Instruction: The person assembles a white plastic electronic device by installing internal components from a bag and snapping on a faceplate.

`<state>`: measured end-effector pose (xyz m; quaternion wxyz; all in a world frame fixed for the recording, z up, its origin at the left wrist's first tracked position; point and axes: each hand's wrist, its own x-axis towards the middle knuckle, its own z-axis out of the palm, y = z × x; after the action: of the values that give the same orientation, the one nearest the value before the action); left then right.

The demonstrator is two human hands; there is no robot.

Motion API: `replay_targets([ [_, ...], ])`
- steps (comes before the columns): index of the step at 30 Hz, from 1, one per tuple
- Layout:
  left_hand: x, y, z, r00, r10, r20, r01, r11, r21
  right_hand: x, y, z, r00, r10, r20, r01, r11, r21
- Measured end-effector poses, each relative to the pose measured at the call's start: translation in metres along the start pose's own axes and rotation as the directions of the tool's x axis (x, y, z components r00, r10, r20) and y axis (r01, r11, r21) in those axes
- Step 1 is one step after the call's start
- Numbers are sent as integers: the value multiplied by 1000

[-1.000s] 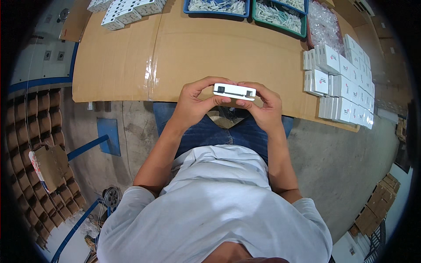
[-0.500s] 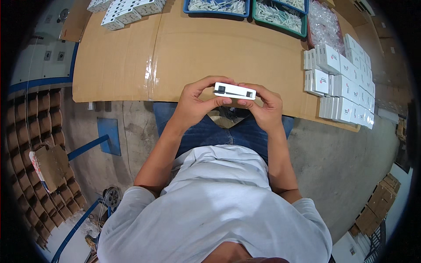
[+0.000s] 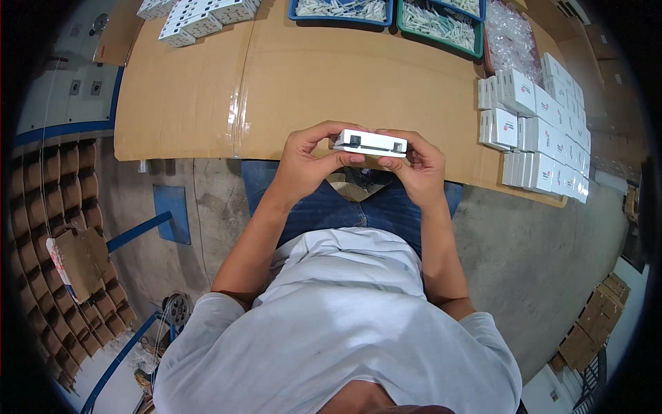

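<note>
Your left hand and right hand each clamp 1 end of a flat white box, above the cardboard-covered tabletop edge.

A cardboard-covered table carries white boxes, two trays and plastic bags.

small white box sits slightly higher and further left in mid-frame than a second ago | left hand and right hand have shifted with it | thumbs now pressed under its front edge
</note>
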<state>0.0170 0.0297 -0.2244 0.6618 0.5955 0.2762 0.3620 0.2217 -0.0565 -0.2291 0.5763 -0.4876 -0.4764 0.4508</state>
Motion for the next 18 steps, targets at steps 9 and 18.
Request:
replay_targets([
  [9,0,0,-1,1000,-2,17,2,1000,12,1,-1,0,1000,-24,10,25,999,-26],
  [18,1,-1,-2,999,-7,38,8,1000,-8,2,-1,-1,996,-89,5,89,991,-102],
])
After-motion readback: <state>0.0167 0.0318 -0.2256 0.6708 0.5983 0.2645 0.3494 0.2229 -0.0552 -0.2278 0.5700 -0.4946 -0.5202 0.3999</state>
